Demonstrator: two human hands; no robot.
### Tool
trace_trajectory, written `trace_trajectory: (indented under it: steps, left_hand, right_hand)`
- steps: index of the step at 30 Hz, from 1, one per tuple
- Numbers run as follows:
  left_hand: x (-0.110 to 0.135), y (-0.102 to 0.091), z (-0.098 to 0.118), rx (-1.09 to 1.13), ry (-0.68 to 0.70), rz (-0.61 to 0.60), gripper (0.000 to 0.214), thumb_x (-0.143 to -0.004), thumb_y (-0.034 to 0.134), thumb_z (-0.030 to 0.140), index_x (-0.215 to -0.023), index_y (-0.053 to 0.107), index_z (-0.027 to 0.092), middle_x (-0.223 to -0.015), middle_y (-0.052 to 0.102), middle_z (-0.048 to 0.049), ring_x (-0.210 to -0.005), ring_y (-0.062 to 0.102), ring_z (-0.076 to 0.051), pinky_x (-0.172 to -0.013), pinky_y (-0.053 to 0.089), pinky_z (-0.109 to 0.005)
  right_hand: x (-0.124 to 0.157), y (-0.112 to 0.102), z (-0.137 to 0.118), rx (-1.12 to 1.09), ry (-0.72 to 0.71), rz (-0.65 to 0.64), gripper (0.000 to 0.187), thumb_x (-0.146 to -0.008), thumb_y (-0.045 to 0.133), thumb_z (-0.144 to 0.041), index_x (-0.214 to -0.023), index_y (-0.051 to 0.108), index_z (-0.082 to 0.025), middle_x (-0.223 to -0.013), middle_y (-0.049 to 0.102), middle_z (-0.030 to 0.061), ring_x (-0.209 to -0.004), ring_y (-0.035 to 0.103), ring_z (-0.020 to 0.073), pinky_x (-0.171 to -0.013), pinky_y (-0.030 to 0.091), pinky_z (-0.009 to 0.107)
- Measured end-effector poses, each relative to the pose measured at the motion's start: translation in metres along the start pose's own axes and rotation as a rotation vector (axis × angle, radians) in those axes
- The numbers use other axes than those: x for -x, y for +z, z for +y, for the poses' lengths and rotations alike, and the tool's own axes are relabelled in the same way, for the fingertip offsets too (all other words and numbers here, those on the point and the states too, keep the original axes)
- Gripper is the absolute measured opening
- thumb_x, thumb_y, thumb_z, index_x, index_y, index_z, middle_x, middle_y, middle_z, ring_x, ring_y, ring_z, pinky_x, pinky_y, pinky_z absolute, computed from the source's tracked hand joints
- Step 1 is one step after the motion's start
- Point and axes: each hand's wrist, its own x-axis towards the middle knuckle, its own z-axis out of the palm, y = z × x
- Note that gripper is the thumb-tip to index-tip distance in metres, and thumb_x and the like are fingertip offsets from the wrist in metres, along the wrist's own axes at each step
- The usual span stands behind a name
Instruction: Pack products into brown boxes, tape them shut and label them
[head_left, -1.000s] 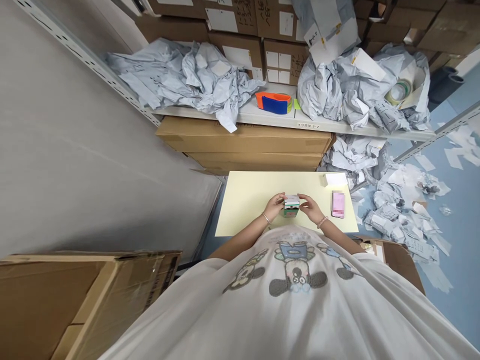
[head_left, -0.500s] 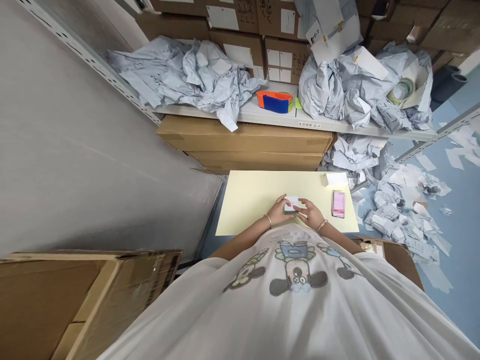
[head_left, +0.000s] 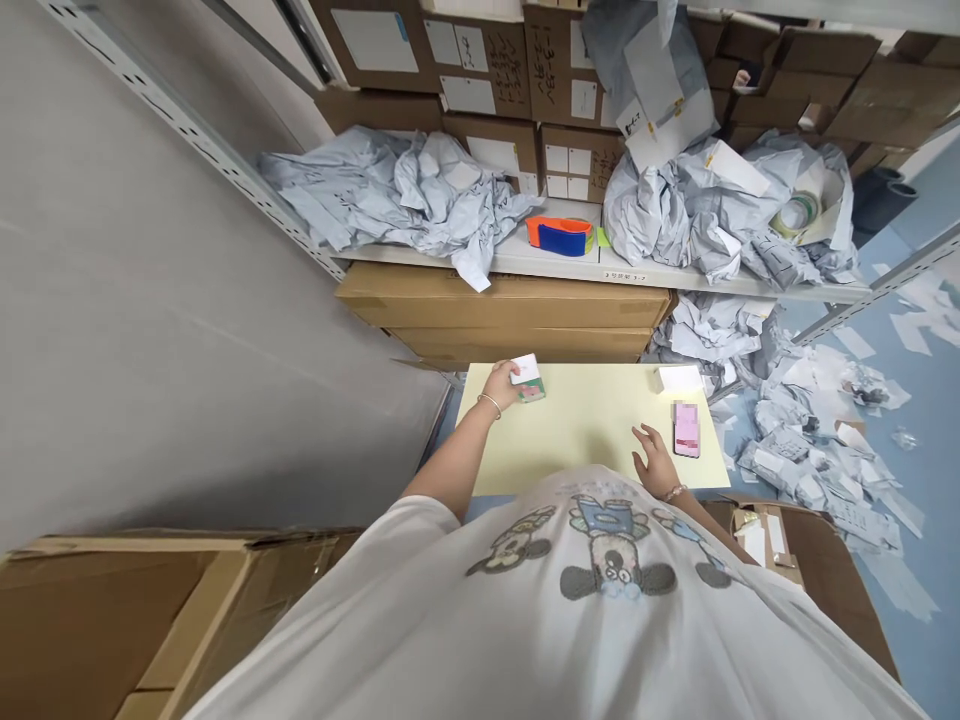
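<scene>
At the far left of the pale yellow tabletop (head_left: 570,430), my left hand (head_left: 500,385) is closed around the left side of a small box (head_left: 527,376). The box has a white top and a green side with some pink on it. My right hand (head_left: 655,464) hovers near the table's front right, empty, its fingers apart. Just to the right of that hand lies a phone (head_left: 686,430) with a pink screen. Behind the phone is a white box or stack of white cards (head_left: 679,379); I cannot tell which.
Beyond the table are long cardboard boxes (head_left: 510,300) under a metal shelf (head_left: 555,266). Crumpled grey mailing bags (head_left: 405,190) and an orange-and-blue strap roll (head_left: 560,237) lie on the shelf. A grey wall (head_left: 225,380) is at left, an open carton (head_left: 112,620) at lower left. Bags and papers (head_left: 817,430) litter the floor.
My hands have moved apart. The left one has carried the small box to the far left of the table, while the right has let go and shifted right. The view has tilted slightly.
</scene>
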Motion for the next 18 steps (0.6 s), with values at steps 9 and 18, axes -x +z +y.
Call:
trace_trajectory:
  steps: [9,18]
  left_hand:
    - [-0.028,-0.044,-0.022,-0.036,-0.133,-0.033,0.041,-0.049,0.074,0.009,-0.075,0.045,0.023,-0.120,0.061,-0.0139,-0.122,0.053,-0.037,-0.108,0.039,-0.052]
    - [0.058,-0.045,-0.020,-0.074,-0.072,0.112,0.045,-0.073,0.077,0.031,-0.112,0.059,0.019,-0.167,0.024,-0.0188,-0.158,0.005,-0.044,-0.123,0.022,-0.062]
  right_hand:
    - [0.009,0.004,0.006,0.014,0.193,0.033,0.049,-0.092,0.048,-0.021,-0.140,0.058,-0.021,-0.141,0.054,0.0167,-0.132,0.056,0.0295,-0.113,0.047,0.053]
    - [-0.230,-0.035,-0.067,0.161,-0.124,0.036,0.062,-0.088,0.054,-0.015,-0.149,0.048,-0.011,-0.144,0.054,0.0214,-0.136,0.050,0.0305,-0.117,0.041,0.051]
